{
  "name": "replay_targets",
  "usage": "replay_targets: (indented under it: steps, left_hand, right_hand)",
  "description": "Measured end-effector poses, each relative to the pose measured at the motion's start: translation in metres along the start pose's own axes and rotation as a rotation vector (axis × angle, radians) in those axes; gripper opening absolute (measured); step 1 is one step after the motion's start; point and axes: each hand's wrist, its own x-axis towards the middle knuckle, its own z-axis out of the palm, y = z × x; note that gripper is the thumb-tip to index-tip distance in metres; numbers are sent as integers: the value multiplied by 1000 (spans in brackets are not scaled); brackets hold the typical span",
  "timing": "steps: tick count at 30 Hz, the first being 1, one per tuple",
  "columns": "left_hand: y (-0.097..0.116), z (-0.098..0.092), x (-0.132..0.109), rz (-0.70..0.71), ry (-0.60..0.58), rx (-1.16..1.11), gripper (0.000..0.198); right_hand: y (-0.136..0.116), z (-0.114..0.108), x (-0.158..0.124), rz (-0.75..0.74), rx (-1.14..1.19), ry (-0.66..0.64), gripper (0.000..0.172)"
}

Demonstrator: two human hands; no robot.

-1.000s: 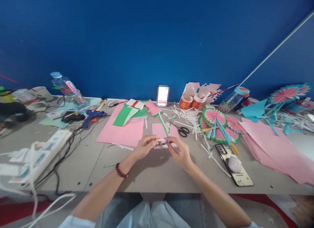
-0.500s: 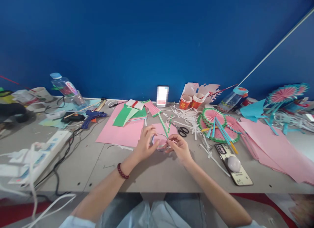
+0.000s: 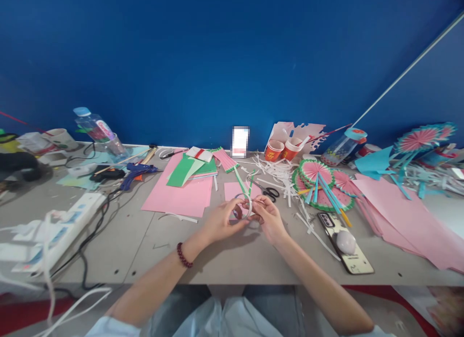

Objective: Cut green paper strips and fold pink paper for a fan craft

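My left hand (image 3: 220, 222) and my right hand (image 3: 268, 218) meet over the grey table (image 3: 145, 240), near its front edge. Both pinch a small roll of clear tape (image 3: 243, 205), a thin white ring held upright between the fingertips. A bead bracelet (image 3: 184, 255) sits on my left wrist. Just behind the hands lies a small pink sheet (image 3: 234, 188) with a green strip (image 3: 242, 182) across it.
A large pink sheet (image 3: 179, 194) and green paper (image 3: 188, 168) lie at the left, scissors (image 3: 270, 194) and white strips at the right. Paper fans (image 3: 319, 182), a phone (image 3: 344, 242), pink sheets (image 3: 406, 221), red cups (image 3: 282, 150), a glue gun (image 3: 136, 171) and a power strip (image 3: 68, 226) surround them.
The flat strip held between both hands a second ago now shows as a tape ring turned upright. Both hands shifted slightly right and nearer to me.
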Motion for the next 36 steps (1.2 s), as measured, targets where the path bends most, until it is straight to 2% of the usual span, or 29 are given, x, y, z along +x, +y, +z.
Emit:
replay_targets:
  steps: [2,5,8,12,16,19,22,27,31,36]
  left_hand:
    - [0,0,-1,-31,8,25,43]
    - [-2,0,-1,-23,24,85,30]
    - [-4,0,-1,-17,80,80,36]
    - [-11,2,0,-92,148,39,35]
    - [-19,4,0,-171,164,-62,31]
    - [-19,3,0,-181,161,-107,27]
    - [-15,1,1,-160,164,-102,22]
    - [-12,-2,0,-154,181,-83,20]
    - [-11,-5,0,-138,210,-59,16]
    - [-8,-9,2,-139,231,-53,17]
  right_hand:
    - [2,0,0,-37,-29,-5,28]
    - [4,-2,2,-100,-116,10,24]
    - [3,-4,5,-163,-182,47,21]
    - [2,-6,8,-204,-195,50,21]
    - [3,-4,7,-226,-189,47,19]
    - [4,-2,5,-241,-228,68,19]
    - [4,-1,3,-253,-250,83,21]
    - [2,0,1,-280,-280,59,35]
    - [6,0,-2,-322,-459,41,17]
    - [9,0,-5,-405,-587,18,9]
